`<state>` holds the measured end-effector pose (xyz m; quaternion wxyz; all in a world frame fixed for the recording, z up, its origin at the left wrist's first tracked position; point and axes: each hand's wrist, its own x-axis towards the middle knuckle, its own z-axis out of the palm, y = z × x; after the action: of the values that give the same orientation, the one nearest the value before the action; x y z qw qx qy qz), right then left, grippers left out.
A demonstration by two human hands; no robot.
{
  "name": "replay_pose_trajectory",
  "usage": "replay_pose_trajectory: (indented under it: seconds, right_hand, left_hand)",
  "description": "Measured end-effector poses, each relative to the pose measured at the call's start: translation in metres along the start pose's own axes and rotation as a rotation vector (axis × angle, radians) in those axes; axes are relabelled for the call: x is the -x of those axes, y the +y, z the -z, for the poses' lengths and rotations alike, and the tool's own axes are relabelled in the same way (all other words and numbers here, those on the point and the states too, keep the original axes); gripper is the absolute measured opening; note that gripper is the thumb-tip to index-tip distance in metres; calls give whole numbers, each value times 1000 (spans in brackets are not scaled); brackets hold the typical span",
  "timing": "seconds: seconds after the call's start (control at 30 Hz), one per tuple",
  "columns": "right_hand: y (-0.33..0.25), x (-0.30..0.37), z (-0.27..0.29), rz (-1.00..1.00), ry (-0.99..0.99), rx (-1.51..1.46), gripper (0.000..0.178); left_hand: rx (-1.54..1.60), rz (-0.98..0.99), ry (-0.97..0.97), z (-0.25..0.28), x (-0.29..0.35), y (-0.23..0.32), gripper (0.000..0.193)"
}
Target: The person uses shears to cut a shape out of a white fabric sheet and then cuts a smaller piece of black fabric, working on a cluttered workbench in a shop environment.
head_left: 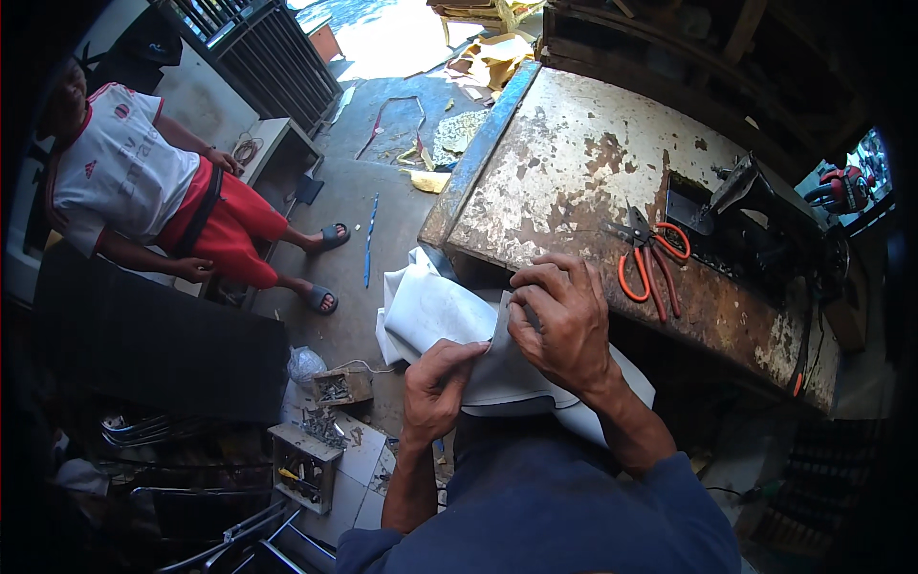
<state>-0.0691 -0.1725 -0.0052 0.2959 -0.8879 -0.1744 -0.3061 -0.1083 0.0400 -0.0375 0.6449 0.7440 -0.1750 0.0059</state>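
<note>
A large piece of white fabric [442,308], smooth like vinyl, lies folded across my lap, with a greyer side turned up between my hands. My left hand [438,390] pinches its edge between thumb and fingers. Close by on the right, my right hand [566,325] has its fingers bent and closed on the raised edge of the same fabric. Whatever else may be inside the right fingers is hidden. Beyond that hand, on the worn workbench [535,143], lie orange-handled scissors [639,273] and red-handled pliers [658,295].
A dark sewing machine [755,206] is set into the bench at the right. A person [143,163] in a white shirt and red trousers sits at the left. Wooden boxes of metal parts [304,469] stand lower left. Scraps [492,59] lie beyond the bench's far-left corner.
</note>
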Motion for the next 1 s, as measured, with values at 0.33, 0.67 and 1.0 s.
replay_pose_trajectory:
  seconds: [0.33,0.67,1.0]
  right_hand:
    - [47,-16,37,-247,138,25,16]
    - [14,-1,11,-16,-41,-101,10]
    - [12,-7,1,51,-34,-11,7]
  left_hand:
    - [-21,2,34,0,0,-3,24]
    - [-17,7,13,1,-2,0,25]
    - [-40,-6,-6,2,-2,0,31]
